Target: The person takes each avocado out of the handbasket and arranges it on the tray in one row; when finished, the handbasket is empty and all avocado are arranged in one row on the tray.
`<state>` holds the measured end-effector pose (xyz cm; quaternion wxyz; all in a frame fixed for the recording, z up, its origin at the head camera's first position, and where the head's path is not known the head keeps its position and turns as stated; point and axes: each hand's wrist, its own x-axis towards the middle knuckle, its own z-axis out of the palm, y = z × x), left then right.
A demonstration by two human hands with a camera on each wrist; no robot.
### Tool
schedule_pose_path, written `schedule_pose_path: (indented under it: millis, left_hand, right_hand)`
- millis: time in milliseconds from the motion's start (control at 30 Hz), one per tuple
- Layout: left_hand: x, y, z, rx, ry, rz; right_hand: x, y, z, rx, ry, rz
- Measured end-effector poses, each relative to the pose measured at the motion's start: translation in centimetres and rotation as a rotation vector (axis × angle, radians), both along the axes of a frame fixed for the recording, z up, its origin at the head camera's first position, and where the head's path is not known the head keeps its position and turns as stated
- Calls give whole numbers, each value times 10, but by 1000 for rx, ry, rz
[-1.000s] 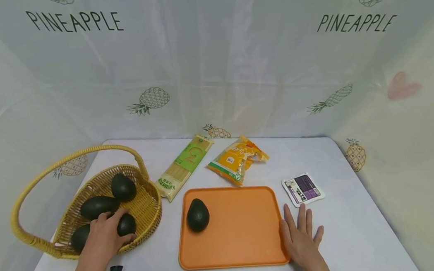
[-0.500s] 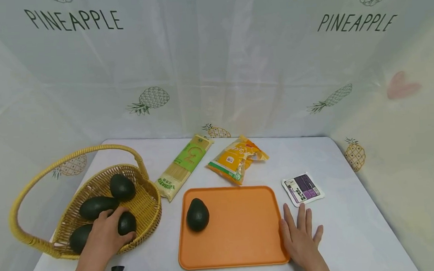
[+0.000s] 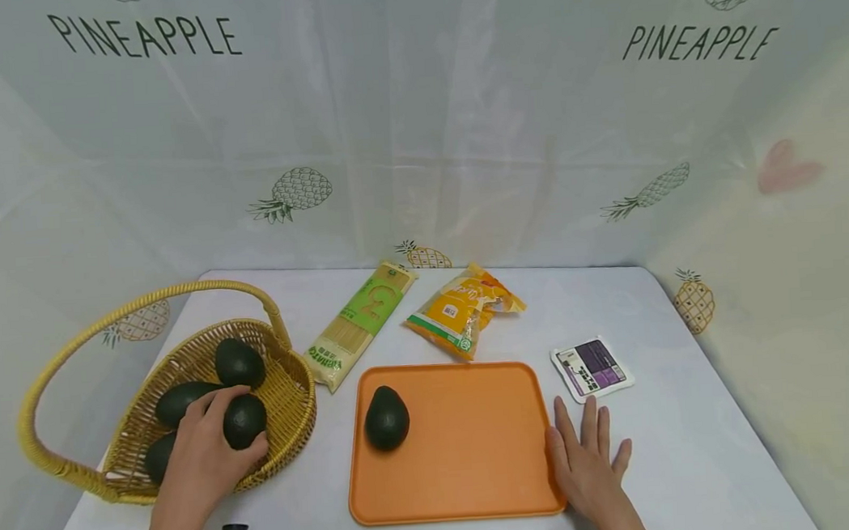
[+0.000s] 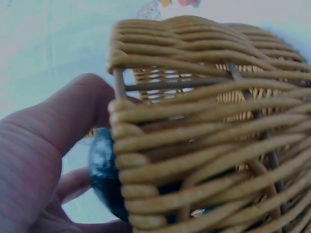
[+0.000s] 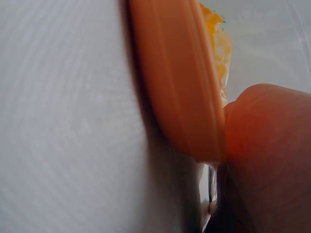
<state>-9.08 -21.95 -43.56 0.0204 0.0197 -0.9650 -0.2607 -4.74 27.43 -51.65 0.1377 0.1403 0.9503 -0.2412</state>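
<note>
My left hand [image 3: 205, 449] reaches into a yellow wicker basket [image 3: 285, 403] and grips a dark green avocado [image 3: 245, 422], thumb on its near side and fingers over the far side. In the left wrist view the basket's woven wall [image 4: 204, 131] covers part of that avocado [image 4: 103, 174]. Other avocados [image 3: 239, 363] lie in the basket, some partly behind the hand. An orange tray [image 3: 479, 448] stands in the middle with one avocado [image 3: 387, 419] at its left side. My right hand [image 3: 592, 474] rests with spread, straight fingers at the tray's right edge.
The basket's tall arched handle [image 3: 142, 301] rises over its left and back. Behind the tray lie a noodle packet [image 3: 361, 326] and an orange-yellow bag [image 3: 464, 311]. A white and purple packet [image 3: 593, 370] lies beyond my right hand.
My left hand has raised the gripped avocado slightly, and more of the avocado shows. The right hand and the tray have stayed in place.
</note>
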Motion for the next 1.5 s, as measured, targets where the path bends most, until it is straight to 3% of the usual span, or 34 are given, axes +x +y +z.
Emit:
schedule_pose_path:
  millis: [200,400,733,1000,1300,1500]
  left_hand:
    - [4,11,3,35,122,70]
    - [5,21,9,64,183,114]
    - [6,32,7,87,346,12]
    - [8,44,3,140,427,-51]
    - [7,56,0,144,500,-139]
    - [7,62,1,154,502,-186]
  right_hand:
    - [0,-1,0,1,-2,-4]
    - [0,-1,1,3,-1,-3]
    - [-1,-1,0,0,-4,-6]
    - [0,0,1,0,2,-2]
    - [1,1,0,0,2,-1]
    - [1,1,0,0,6,3]
